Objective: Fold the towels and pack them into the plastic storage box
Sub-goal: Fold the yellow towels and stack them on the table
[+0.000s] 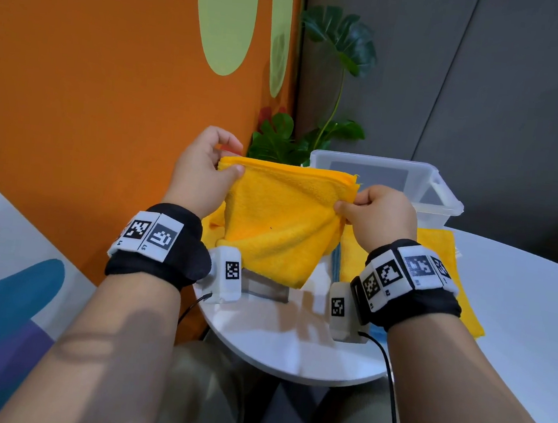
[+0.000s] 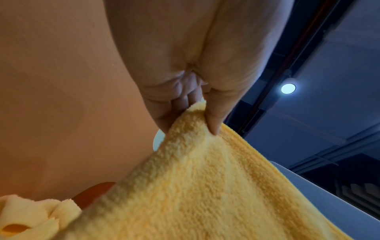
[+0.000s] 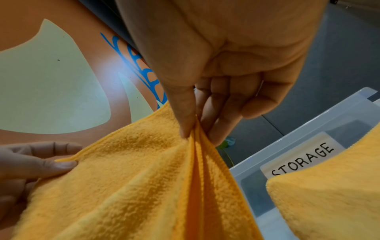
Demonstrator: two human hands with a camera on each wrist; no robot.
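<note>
The folded yellow towel (image 1: 280,218) hangs in the air above the white surface (image 1: 291,343), in front of the clear box (image 1: 444,194). The left hand (image 1: 199,172) pinches its top left corner between thumb and fingers (image 2: 216,120); the right hand (image 1: 380,215) pinches the gathered right corner the same way. A second yellow towel (image 1: 439,249) lies flat on the surface beside the box.

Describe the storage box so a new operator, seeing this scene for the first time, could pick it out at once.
Start at the white round table beside the orange wall. At its far edge, in front of the leafy plant and just beyond the right hand, stands the box. It is the only clear plastic thing there, open-topped, with a label reading STORAGE, unlike the soft yellow towels around it.
</note>
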